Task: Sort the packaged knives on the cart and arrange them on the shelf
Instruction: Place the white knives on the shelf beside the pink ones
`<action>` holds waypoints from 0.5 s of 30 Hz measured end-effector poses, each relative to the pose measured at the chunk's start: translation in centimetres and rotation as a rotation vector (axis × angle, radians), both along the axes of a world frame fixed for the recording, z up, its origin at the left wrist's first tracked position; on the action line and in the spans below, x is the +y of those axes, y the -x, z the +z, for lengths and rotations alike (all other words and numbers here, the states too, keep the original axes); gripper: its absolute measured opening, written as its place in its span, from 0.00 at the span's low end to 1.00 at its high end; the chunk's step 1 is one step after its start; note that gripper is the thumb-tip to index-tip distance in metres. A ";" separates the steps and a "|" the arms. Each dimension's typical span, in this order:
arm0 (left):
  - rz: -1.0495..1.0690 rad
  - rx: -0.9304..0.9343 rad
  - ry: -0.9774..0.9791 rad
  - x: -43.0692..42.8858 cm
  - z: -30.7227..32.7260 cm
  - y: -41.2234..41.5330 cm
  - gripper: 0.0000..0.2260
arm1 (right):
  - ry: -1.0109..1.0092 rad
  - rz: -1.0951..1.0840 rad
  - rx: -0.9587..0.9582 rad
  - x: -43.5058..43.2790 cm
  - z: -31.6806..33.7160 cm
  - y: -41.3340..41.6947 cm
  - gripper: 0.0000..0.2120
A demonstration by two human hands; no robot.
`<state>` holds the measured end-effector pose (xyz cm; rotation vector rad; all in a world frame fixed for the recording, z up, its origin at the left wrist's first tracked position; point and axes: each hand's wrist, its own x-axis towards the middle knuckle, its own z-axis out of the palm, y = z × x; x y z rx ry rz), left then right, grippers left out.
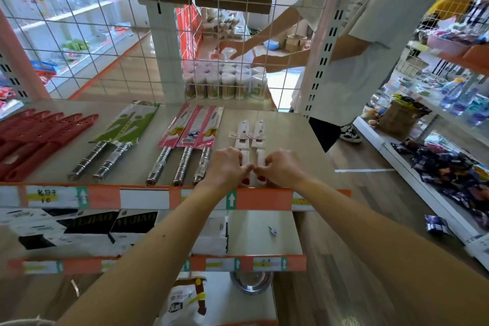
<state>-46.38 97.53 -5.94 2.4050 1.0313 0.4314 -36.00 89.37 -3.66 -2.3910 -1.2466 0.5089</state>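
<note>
Two white packaged knives [250,133] lie side by side on the shelf [296,135], handles toward me. My left hand [226,167] curls round the left knife's handle end, and my right hand [281,167] curls round the right one's; my fingertips meet between them. Left of these lie three steel-handled knives in pink sleeves [191,130], then two in green sleeves [127,124], then several red sheathed knives [39,135]. No cart is in view.
A wire grid [105,42] backs the shelf. Behind it stand tubs of cotton swabs [225,82], and a person in a white shirt [370,42] reaches toward them. The orange shelf edge [264,198] runs below my hands. A lower shelf holds boxes [87,227]. Another rack [449,167] stands right.
</note>
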 end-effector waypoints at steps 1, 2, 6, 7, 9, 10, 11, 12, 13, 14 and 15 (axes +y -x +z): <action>-0.001 -0.003 0.003 0.0 0.0 0.0 0.12 | -0.003 0.008 -0.005 -0.1 0.0 0.0 0.14; -0.003 -0.006 0.004 0.0 0.0 0.0 0.12 | -0.006 0.014 -0.007 -0.1 0.0 0.1 0.14; -0.009 0.004 -0.005 0.1 0.0 0.1 0.12 | 0.003 0.005 0.001 -0.1 0.0 0.2 0.13; -0.012 0.010 0.000 0.1 0.1 0.1 0.12 | 0.006 -0.008 0.002 -0.1 0.0 0.3 0.13; -0.026 0.006 0.034 0.3 0.2 0.2 0.11 | 0.009 -0.033 0.010 0.0 -0.1 0.3 0.14; -0.035 -0.007 0.055 0.3 0.3 0.3 0.11 | 0.010 -0.044 0.023 0.0 -0.2 0.3 0.14; -0.045 -0.023 0.067 0.3 0.5 0.5 0.12 | 0.004 -0.057 0.040 0.0 -0.1 0.4 0.14; -0.052 -0.039 0.065 0.3 0.6 0.8 0.14 | -0.008 -0.069 0.053 -0.1 0.0 0.5 0.14; -0.058 -0.051 0.056 0.3 0.7 1.1 0.16 | -0.019 -0.079 0.055 -0.1 0.2 0.6 0.15; -0.065 -0.057 0.048 0.4 0.8 1.4 0.18 | -0.026 -0.089 0.041 -0.1 0.4 0.7 0.17; -0.077 -0.061 0.043 0.4 1.0 1.7 0.19 | -0.029 -0.100 0.008 -0.2 0.6 0.8 0.19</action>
